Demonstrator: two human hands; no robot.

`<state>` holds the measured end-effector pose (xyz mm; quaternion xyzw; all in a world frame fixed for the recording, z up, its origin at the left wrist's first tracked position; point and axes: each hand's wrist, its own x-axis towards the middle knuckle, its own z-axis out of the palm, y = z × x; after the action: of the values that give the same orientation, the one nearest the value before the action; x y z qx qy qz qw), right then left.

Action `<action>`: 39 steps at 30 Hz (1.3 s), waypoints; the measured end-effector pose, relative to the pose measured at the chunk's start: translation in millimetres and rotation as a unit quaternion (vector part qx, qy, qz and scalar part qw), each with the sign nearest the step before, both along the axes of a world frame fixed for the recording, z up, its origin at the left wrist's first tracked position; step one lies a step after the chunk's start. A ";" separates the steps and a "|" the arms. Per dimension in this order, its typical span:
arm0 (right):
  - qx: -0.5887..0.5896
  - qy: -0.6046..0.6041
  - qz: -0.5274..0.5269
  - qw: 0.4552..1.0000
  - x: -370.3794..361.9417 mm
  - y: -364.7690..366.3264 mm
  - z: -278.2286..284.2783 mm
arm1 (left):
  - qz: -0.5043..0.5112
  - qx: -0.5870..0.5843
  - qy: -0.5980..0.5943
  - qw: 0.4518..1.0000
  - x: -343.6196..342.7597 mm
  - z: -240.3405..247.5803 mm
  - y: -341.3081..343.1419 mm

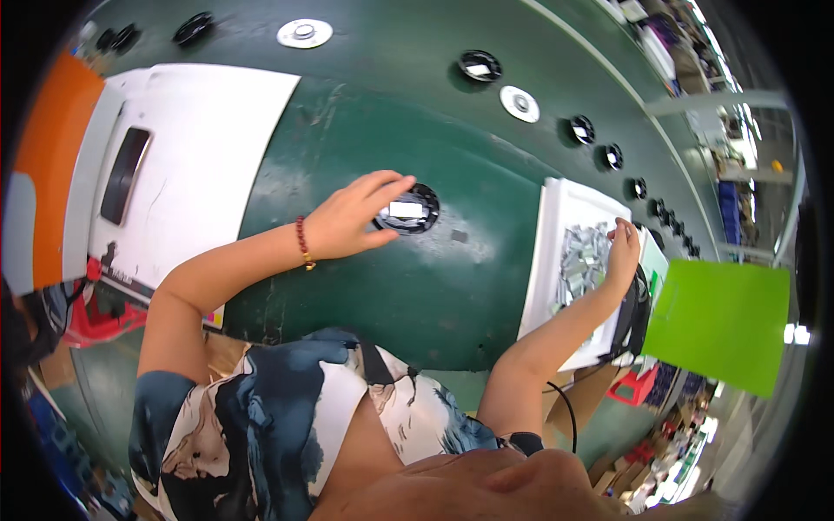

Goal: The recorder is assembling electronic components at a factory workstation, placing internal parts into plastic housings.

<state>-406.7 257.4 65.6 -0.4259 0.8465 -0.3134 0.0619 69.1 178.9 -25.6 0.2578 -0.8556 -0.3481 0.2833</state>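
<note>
Room to move spans the green surface between the white sheet on the left and the white tray on the right, reaching the near edge. The black disc lies mid-surface, between thumb and fingers of the left grip, spread at its left rim; whether they clasp it I cannot tell. The right grip, fingers curled, is at the tray's right side, its hold unclear.

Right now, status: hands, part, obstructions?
Left hand spread at black disc. Right hand over white tray, grip unclear. Disc on green bench, left hand partly covering it.
</note>
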 end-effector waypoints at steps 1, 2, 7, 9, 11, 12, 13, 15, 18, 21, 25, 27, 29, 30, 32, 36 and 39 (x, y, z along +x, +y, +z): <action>-0.016 -0.007 -0.030 0.999 -33.1 6.3 -11.8 | 0.007 0.012 0.001 1.000 -1.8 -0.9 -2.4; -0.019 -0.013 -0.046 0.999 -65.7 9.0 -26.8 | 0.006 0.002 0.011 1.000 -2.6 -2.1 -6.9; 0.081 0.033 -0.060 0.994 -101.2 3.0 -59.0 | 0.043 -0.019 0.040 0.998 -7.3 -5.3 -50.2; 0.131 0.074 -0.088 0.985 -80.1 -13.9 -56.1 | 0.080 -0.038 0.037 0.995 -6.7 -5.6 -74.9; 0.194 0.148 -0.102 0.964 -83.5 -14.7 -59.8 | 0.112 -0.064 0.036 0.991 -11.9 -10.2 -107.0; 0.224 0.151 -0.130 0.954 -96.1 -9.0 -62.1 | 0.119 -0.078 0.034 0.989 -18.0 -10.8 -121.3; 0.188 0.167 -0.143 0.957 -85.4 -12.4 -64.7 | 0.132 -0.083 0.031 0.987 -18.7 -18.2 -138.7; 0.174 0.224 -0.133 0.950 -86.2 -13.7 -63.4 | 0.175 -0.093 0.022 0.980 -16.4 -21.8 -166.1; 0.245 0.224 -0.118 0.936 -87.1 -9.1 -55.7 | 0.222 -0.126 0.044 0.966 -18.4 -26.5 -205.6; 0.243 0.205 -0.158 0.935 -78.9 -5.9 -49.8 | 0.255 -0.083 0.021 0.963 -27.8 -32.9 -243.2; 0.257 0.236 -0.207 0.914 -74.6 2.5 -50.9 | 0.314 -0.041 -0.047 0.947 -42.6 -37.2 -278.2; 0.271 0.251 -0.208 0.906 -74.7 1.1 -46.6 | 0.327 -0.035 -0.057 0.943 -42.6 -42.5 -293.0; 0.288 0.240 -0.209 0.903 -73.7 -5.2 -40.5 | 0.331 -0.026 -0.072 0.941 -40.5 -43.9 -297.4; 0.299 0.240 -0.209 0.900 -73.3 -10.0 -37.7 | 0.337 -0.046 -0.072 0.938 -36.9 -47.4 -300.4; 0.327 0.217 -0.210 0.895 -77.5 -9.8 -37.9 | 0.348 -0.086 -0.124 0.925 -32.9 -40.5 -296.6; 0.335 0.204 -0.210 0.896 -83.2 -6.4 -43.7 | 0.435 -0.148 -0.101 0.882 11.7 -27.3 -297.9; 0.322 0.208 -0.190 0.904 -84.4 -21.1 -42.8 | 0.573 -0.213 -0.101 0.785 95.8 -30.4 -302.6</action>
<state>-491.2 236.3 22.8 -0.2695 0.9598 0.0655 -0.0422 164.9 -123.7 -56.0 0.6675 -0.6266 0.0973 0.3903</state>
